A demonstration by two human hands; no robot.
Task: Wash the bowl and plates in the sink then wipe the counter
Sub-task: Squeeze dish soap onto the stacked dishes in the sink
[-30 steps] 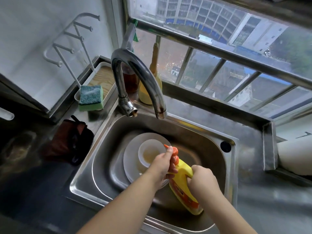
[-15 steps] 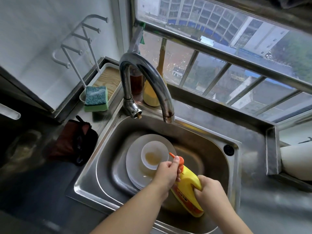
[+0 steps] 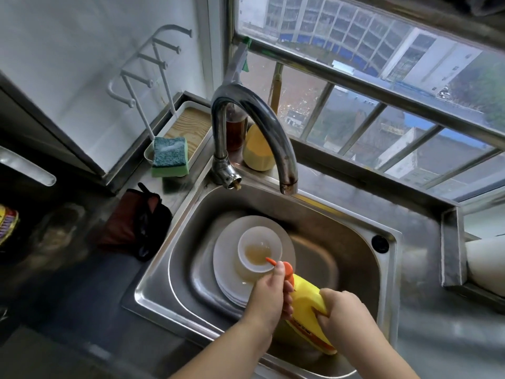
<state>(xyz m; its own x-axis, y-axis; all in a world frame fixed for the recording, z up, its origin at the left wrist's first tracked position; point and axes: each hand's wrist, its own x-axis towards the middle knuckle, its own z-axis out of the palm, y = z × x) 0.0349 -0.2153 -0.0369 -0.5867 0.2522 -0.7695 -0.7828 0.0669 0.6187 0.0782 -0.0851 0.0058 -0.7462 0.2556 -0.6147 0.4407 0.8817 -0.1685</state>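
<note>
Yellow detergent bottle (image 3: 307, 307) tilts over the sink (image 3: 393, 269), right hand (image 3: 344, 315) gripping its body and left hand (image 3: 269, 299) pinching the orange cap (image 3: 287, 270) beside the bowl (image 3: 259, 248) stacked on plates (image 3: 226, 258); a hard squeeze could overpour.

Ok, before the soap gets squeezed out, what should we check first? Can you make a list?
1. Cap of the yellow soap bottle flipped open: ok, the orange cap tip sticks out.
2. Bottle held firmly: ok, the right hand grips its body and the left hand holds its orange top.
3. Spout aimed at the dishes: ok, it points over the bowl.
4. Bowl and plates inside the sink: ok, bowl stacked on the plates.
5. Sponge within reach: ok, it sits left of the faucet.
6. Water running: not ok, none comes out.
</note>
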